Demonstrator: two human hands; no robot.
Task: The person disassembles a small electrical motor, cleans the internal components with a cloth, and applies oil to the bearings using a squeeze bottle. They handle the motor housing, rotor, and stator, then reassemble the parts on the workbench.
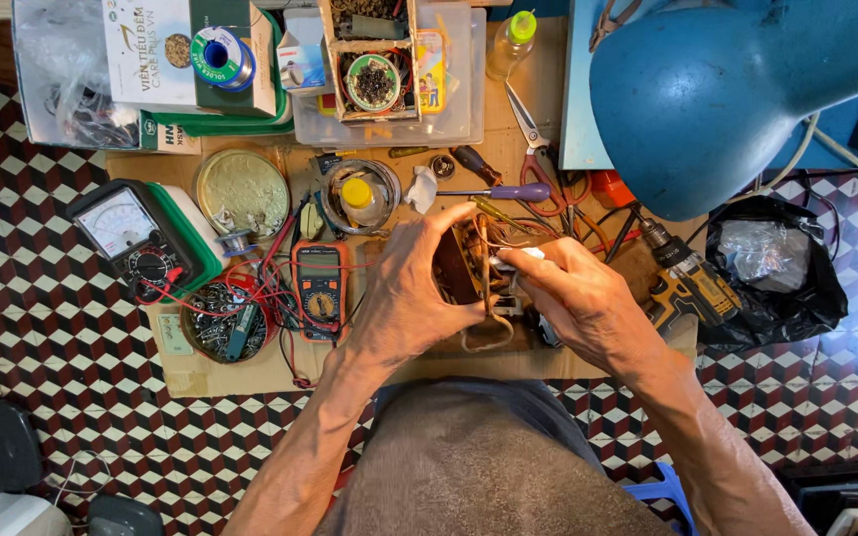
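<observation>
Checkered tile floor (42, 328) all round, with a cardboard sheet (250, 382) over it as my work surface, centre frame. My left hand (404, 298) is wrapped around a small brown wired electrical part (469, 263) at frame centre, thumb on its near edge, fingers curled over the far side. My right hand (578, 303) comes in from the right, fingertips pinched on the white bit at the part's top; can't tell exactly what that bit is. Part sits just above the cardboard, between both hands.

Left of the hands: orange digital multimeter (320, 288) with red leads, round tin of screws (220, 323) beside it, analog meter (136, 238) further left. Upper centre: purple-handled screwdriver (508, 192), scissors (533, 134), clear plastic tray (454, 119). Upper right: blue lamp shade (727, 89). Right of my hands: yellow cordless drill (687, 283), black plastic bag (777, 268).
</observation>
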